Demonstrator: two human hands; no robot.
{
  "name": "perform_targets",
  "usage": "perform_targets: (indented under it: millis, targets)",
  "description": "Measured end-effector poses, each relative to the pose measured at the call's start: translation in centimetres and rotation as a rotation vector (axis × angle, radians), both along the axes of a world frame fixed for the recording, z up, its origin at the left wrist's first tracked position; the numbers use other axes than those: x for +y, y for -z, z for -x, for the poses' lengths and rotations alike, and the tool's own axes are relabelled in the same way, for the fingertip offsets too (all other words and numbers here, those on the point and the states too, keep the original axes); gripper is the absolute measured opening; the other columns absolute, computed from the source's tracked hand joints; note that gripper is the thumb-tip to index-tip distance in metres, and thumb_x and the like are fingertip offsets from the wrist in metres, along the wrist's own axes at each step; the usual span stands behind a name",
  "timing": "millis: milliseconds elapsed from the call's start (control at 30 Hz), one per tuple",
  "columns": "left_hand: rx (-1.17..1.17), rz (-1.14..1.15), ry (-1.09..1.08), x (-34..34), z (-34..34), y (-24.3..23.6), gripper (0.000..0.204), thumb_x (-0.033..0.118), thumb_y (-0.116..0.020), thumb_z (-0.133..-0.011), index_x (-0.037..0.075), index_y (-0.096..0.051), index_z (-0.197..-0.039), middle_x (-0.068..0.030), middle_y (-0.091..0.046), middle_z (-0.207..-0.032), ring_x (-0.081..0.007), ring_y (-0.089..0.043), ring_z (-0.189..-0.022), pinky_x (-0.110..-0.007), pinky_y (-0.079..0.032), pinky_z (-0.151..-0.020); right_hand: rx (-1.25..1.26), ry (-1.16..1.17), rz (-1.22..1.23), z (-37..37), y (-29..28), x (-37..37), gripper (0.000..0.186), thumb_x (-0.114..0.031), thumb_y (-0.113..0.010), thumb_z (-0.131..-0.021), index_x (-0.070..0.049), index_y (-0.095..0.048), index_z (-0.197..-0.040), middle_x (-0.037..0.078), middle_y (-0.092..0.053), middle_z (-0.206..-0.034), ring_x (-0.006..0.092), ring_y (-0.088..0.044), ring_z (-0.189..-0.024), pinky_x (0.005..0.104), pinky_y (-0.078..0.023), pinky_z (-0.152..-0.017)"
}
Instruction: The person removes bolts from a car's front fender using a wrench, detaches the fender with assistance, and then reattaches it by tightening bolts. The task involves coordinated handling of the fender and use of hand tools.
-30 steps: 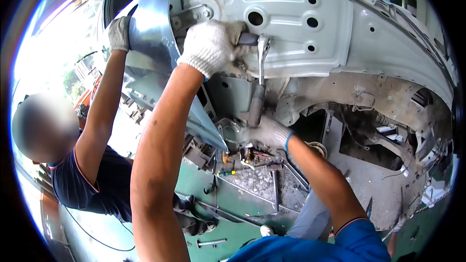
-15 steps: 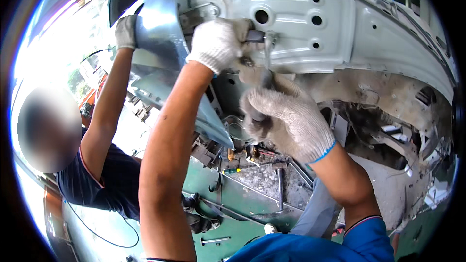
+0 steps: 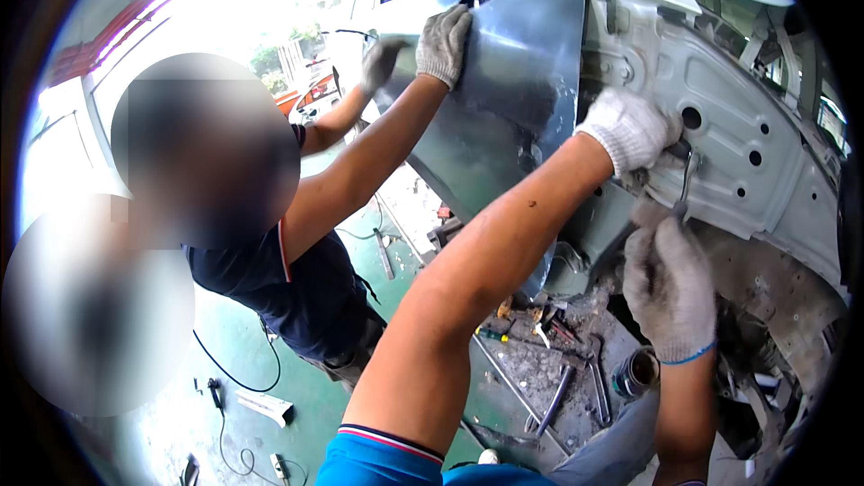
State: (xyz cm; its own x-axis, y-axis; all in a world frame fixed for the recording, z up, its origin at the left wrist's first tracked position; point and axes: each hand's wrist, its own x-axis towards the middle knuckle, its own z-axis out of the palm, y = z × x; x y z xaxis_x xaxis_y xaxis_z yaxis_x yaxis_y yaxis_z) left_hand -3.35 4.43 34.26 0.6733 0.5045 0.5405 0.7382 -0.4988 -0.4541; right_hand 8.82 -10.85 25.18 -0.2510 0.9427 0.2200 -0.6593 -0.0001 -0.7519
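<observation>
My left hand (image 3: 634, 130), in a white knit glove, is closed around the dark socket end of a ratchet wrench (image 3: 688, 182). It works at the gap between a blue-grey car door (image 3: 513, 81) and the pale grey body panel (image 3: 720, 94). Below it, my gloved right hand (image 3: 670, 283) is closed on the wrench's handle, mostly hidden by the fingers. The wrench's shaft stands nearly upright against the panel. What the socket sits on is covered by my left glove. A co-worker's gloved hand (image 3: 443, 45) rests on the door's upper part.
The co-worker's other hand (image 3: 382, 63) is near the door's far edge. Another person is partly seen at the left. On the floor lie a hammer (image 3: 556, 400), a wrench (image 3: 598, 382), a screwdriver (image 3: 492, 334) and a black cable (image 3: 236, 387). A round can (image 3: 635, 371) stands near my right forearm.
My view has swung left, so the door and co-worker show more fully and a second person appears. Both my hands stay at the wrench; the co-worker's second hand has come into view.
</observation>
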Motion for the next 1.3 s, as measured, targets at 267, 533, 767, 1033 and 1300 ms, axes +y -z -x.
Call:
perform_targets:
  millis: [267,533,767,1033,1300]
  targets:
    - [-0.058,0.132,-0.025,-1.7,-1.3,-1.6,0.047,0.059,-0.065,-0.091,0.019,-0.074,-0.114,-0.0119,-0.076,-0.101,-0.0307,-0.074,-0.098,-0.046,-0.058,-0.086,-0.795,0.485,-0.296,-6.2,4.8,6.8,0.024,-0.015,-0.068,-0.094,-0.001,-0.063,-0.114,0.000,-0.058,-0.080,0.0083,-0.053,-0.064,0.0271,-0.047,-0.059]
    - [-0.094,0.065,-0.028,-0.3,-0.7,-0.5,0.050,0.066,-0.059,-0.092,0.021,-0.073,-0.109,-0.0128,-0.076,-0.099,-0.0341,-0.074,-0.094,-0.047,-0.058,-0.081,-0.106,-0.131,-0.095,-1.4,0.4,0.7,0.034,-0.022,-0.070,-0.098,-0.001,-0.064,-0.125,0.009,-0.068,-0.087,0.0157,-0.064,-0.066,0.0290,-0.050,-0.057]
    - [-0.001,0.109,-0.011,-1.1,-1.1,-0.9,0.050,0.066,-0.062,-0.090,0.019,-0.073,-0.101,-0.0122,-0.075,-0.094,-0.0326,-0.074,-0.091,-0.047,-0.058,-0.080,-0.976,0.519,-0.411,-6.7,7.1,8.5,0.034,-0.015,-0.072,-0.092,0.001,-0.062,-0.121,0.004,-0.064,-0.089,0.0116,-0.063,-0.072,0.0274,-0.053,-0.064]
    - [-0.089,-0.002,-0.039,0.1,-0.1,0.3,0.041,0.055,-0.069,-0.089,0.019,-0.070,-0.109,-0.0129,-0.074,-0.090,-0.0338,-0.074,-0.088,-0.048,-0.058,-0.076,-0.158,-0.102,-0.084,-1.6,-0.2,0.6,0.036,-0.014,-0.061,-0.099,0.005,-0.057,-0.130,0.011,-0.067,-0.085,0.0146,-0.062,-0.062,0.0281,-0.050,-0.053]
    - [-0.075,-0.048,0.014,0.6,-0.6,0.4,0.041,0.053,-0.069,-0.089,0.022,-0.068,-0.116,-0.0121,-0.075,-0.092,-0.0328,-0.074,-0.087,-0.044,-0.059,-0.076,-0.985,0.507,-0.388,-5.1,4.5,7.1,0.024,-0.016,-0.071,-0.090,0.000,-0.060,-0.103,0.006,-0.064,-0.080,0.0143,-0.063,-0.066,0.0290,-0.054,-0.062]
